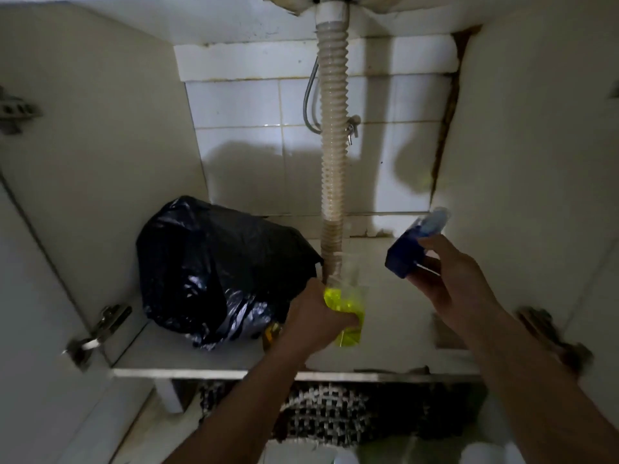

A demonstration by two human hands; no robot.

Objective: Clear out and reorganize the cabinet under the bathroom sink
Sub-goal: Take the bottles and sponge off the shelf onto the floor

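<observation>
Under-sink cabinet (214,360), both hands inside holding items.
L hand (315,321) fingers wrapped round clear bottle (348,316) w/ yellow-green liquid, at drain hose (333,145) base, beside black bag (214,269). R hand (459,283) grips blue container (407,252), raised off shelf.
</observation>
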